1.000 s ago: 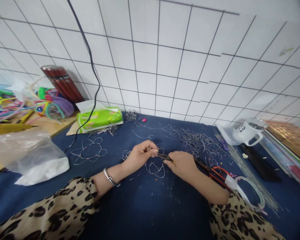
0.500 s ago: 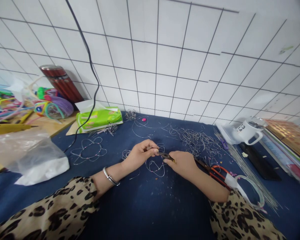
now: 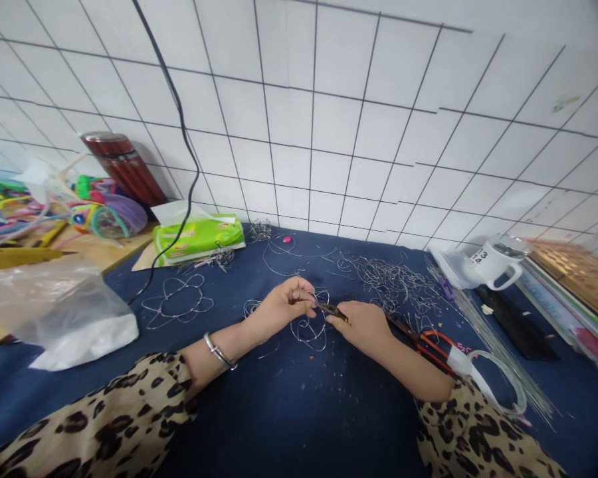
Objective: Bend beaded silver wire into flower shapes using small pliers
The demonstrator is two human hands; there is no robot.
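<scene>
Thumb and fingers of my left hand (image 3: 288, 302) pinch a thin wire ornament (image 3: 309, 333) made of loops. Its loops hang below my fingertips, dotted with small beads. My right hand (image 3: 363, 323) is wrapped round a pair of pliers (image 3: 335, 312), whose jaws point left and meet the wire at my left fingertips. Whether the jaws are closed on the wire is too small to tell. A finished-looking flower of beaded wire (image 3: 178, 302) lies flat to the left. Another coil of wire (image 3: 252, 307) is partly behind my left hand.
Tangled wire scraps (image 3: 396, 282) lie behind my right hand. Red-handled scissors (image 3: 436, 348) sit beside my right forearm, near long straight wires (image 3: 498, 358) and a white mug (image 3: 498, 262). A green tissue pack (image 3: 199, 236) and a plastic bag (image 3: 87, 318) are on the left. A cable (image 3: 182, 126) hangs down.
The wire loops below my left fingertips have turned slightly. Both hands stay nearly in place, with the pliers still at the wire.
</scene>
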